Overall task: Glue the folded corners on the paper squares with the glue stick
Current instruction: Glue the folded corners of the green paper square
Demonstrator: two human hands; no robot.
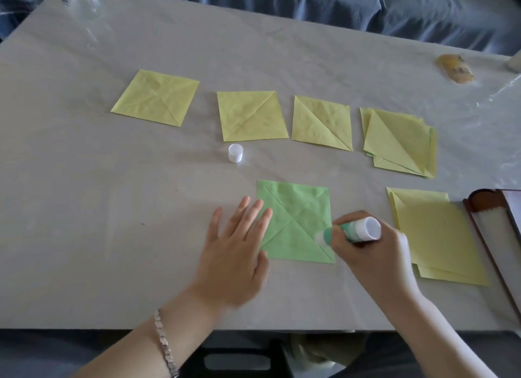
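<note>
A green paper square [296, 208] lies on the near middle of the grey surface [112, 208], its corner flaps meeting in diagonal creases. The right hand [375, 253] has its grip curled round a green-and-white glue stick [352, 232], which is tilted so that its pale tip touches the square near the right edge. The left hand [234, 251] lies flat with fingers straight and spread, holding nothing, its fingertips on the square's left edge. A silver bracelet [165, 344] sits on that wrist.

The stick's white cap [235, 153] stands alone just beyond the green square, to its left. Farther off runs a row of folded yellow squares: three single ones [156, 97], [251, 115], [321, 122], then a stack [400, 143] at the right end. A pile of yellow sheets [437, 234] lies to the right of the green square, just beside a dark wooden tray [483, 196] at the right edge of the view. The tray holds something white; what it is cannot be told. A clear bottle [81, 0] stands at the far left corner, its contents not discernible. A blurred yellowish object [454, 69] rests at the far right.
</note>
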